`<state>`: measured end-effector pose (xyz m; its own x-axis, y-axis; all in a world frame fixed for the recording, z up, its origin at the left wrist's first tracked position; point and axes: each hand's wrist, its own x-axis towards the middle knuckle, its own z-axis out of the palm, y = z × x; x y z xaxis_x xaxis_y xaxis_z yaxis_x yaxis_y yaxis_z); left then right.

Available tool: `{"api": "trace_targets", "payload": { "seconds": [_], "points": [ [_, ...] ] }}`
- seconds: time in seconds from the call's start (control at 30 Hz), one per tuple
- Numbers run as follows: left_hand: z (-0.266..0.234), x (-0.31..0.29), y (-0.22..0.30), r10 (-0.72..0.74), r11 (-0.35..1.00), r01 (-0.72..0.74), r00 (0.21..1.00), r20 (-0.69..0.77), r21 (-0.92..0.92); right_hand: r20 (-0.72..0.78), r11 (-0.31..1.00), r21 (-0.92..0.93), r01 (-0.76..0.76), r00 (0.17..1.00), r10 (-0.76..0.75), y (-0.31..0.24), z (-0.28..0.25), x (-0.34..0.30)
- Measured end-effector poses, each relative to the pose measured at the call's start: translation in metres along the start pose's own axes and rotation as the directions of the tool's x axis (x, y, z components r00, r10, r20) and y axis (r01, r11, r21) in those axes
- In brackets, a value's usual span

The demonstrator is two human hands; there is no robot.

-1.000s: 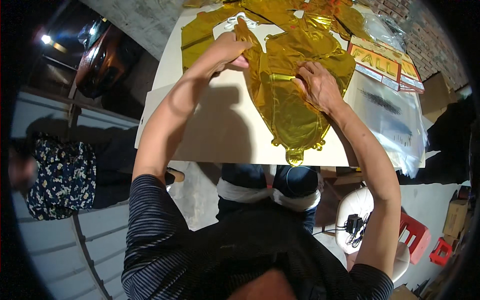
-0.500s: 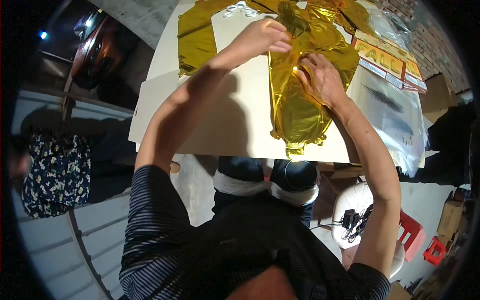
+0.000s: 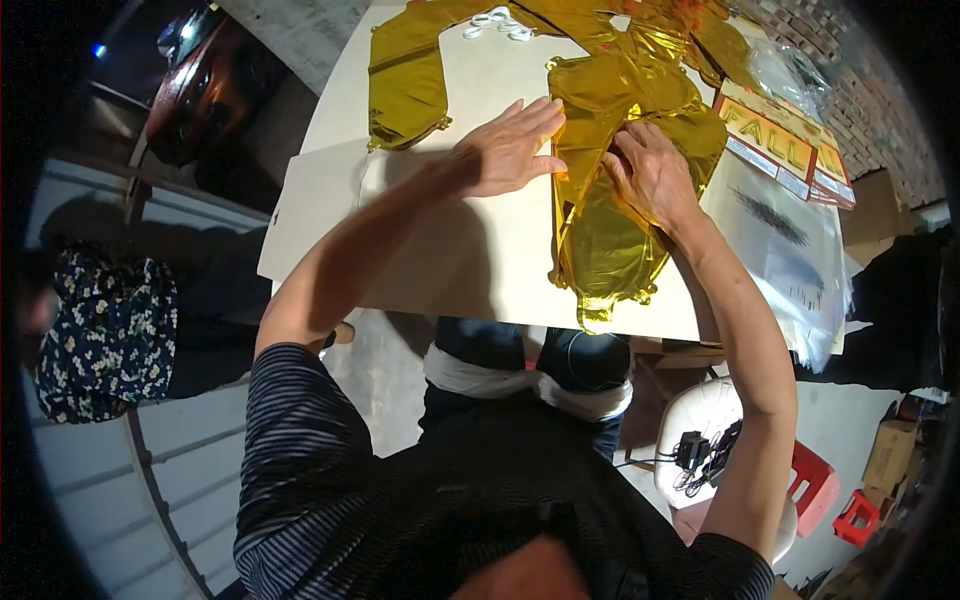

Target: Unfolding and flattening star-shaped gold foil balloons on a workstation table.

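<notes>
A flat, uninflated gold foil balloon [image 3: 612, 255] lies on the table, its narrow tab close to the front edge. Part of its upper foil lies folded over itself. My left hand [image 3: 515, 150] is open, palm down, with the fingertips and thumb touching the foil's left edge. My right hand [image 3: 652, 175] rests on the middle of the balloon, fingers bent and closed on the foil; its fingertips are partly hidden. Another gold foil piece [image 3: 408, 90] lies to the left, and more gold foil spreads along the far side.
White ribbon [image 3: 498, 24] lies at the far side of the pale table [image 3: 425, 265]. On the right are printed cards [image 3: 768, 140] and clear plastic bags [image 3: 775, 235]. A white chair [image 3: 690, 425] holds black adapters and cables. A person in a floral top [image 3: 110, 335] is at left.
My left hand has gone from a pinch above the foil to lying flat at its left edge. The upper foil now lies lower and folded. My right hand stays on the balloon.
</notes>
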<state>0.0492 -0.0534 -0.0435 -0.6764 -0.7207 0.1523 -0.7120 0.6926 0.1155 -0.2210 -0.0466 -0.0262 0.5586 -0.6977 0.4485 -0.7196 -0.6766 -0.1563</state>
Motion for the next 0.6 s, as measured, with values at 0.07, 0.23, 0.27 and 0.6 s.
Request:
{"api": "trace_targets", "payload": {
  "seconds": [0.07,0.23,0.27,0.6],
  "points": [
    [0.0003,0.0016,0.0004,0.01,1.0,-0.009,1.0,-0.023,0.03,-0.03,0.999,0.021,0.025,0.999,-0.024,0.0003,0.0008,0.0],
    [-0.0011,0.0042,0.0051,0.019,0.997,-0.018,1.0,-0.014,0.075,-0.034,0.999,0.045,0.017,0.999,-0.015,0.0005,0.0025,-0.0002],
    [-0.0013,0.0049,0.0059,0.012,0.997,-0.012,1.0,-0.001,0.079,-0.029,0.999,0.038,0.009,1.0,-0.008,0.0004,0.0026,-0.0003],
    [0.0014,0.0046,0.0057,0.033,0.99,-0.035,0.999,0.015,0.139,0.02,0.999,0.008,-0.035,0.999,0.035,0.001,0.0014,0.0004]
  ]
}}
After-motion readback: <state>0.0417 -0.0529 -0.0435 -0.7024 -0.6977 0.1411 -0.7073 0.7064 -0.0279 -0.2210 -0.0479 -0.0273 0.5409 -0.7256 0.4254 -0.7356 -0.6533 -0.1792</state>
